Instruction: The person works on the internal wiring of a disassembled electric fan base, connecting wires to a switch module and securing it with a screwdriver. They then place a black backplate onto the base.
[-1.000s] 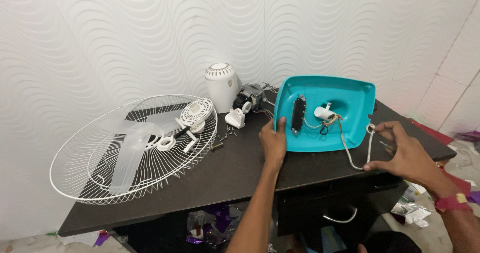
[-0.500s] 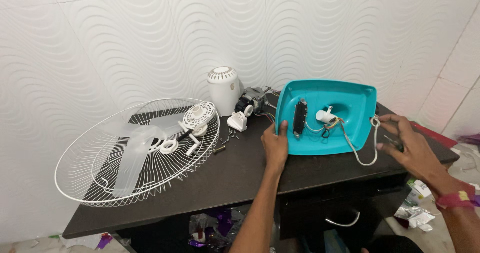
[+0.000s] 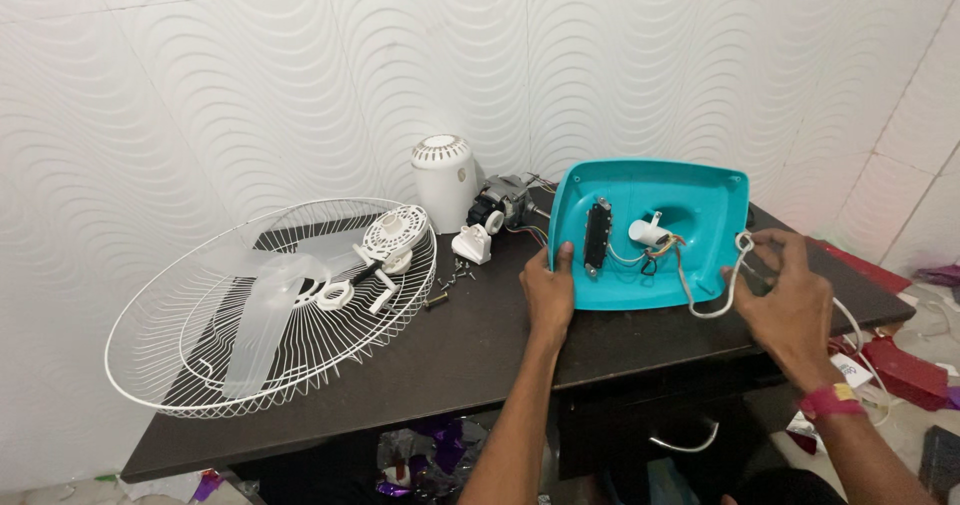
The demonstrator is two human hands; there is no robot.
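Note:
A turquoise fan base cover [image 3: 690, 190] stands tilted on the dark table [image 3: 470, 350], its hollow inside facing me with a black part, a white peg and loose wires. My left hand [image 3: 548, 300] grips its lower left edge, thumb on the rim. My right hand [image 3: 790, 300] is at the cover's lower right corner, fingers pinched on the white power cord [image 3: 722, 287] that loops out of the cover. A red and yellow band is on my right wrist.
A white wire fan guard [image 3: 270, 300] with a clear blade and small white parts lies at the left. A white motor housing [image 3: 443, 177], a bare motor [image 3: 500, 203], a white bracket [image 3: 471, 244] and loose screws sit behind. Red items lie on the floor at the right.
My right hand has moved in toward the cover's right corner and raised the cord loop. My left hand stays on the left edge. The view has shifted slightly.

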